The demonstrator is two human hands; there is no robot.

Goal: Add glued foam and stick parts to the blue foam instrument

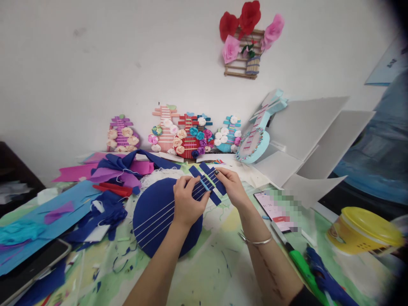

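Note:
A dark blue paper guitar [154,208] with a round body and white strings lies on the table in front of me, its neck pointing up and right. My left hand [188,197] reaches over the neck and pinches a small light blue strip [204,183] across the strings. My right hand [232,186] grips the right edge of the guitar's head, thumb and fingers closed on it. Near the pegs a pale green strip [209,176] crosses the strings. The left palm hides part of the neck.
Finished paper instruments [188,140] lean on the wall. Paper scraps [105,216] and white string [162,175] lie left, with a dark phone [32,270]. On the right are a lit phone [274,212], a green-handled cutter [302,267], a blue glue gun [325,274] and a yellow-lidded tub [363,231].

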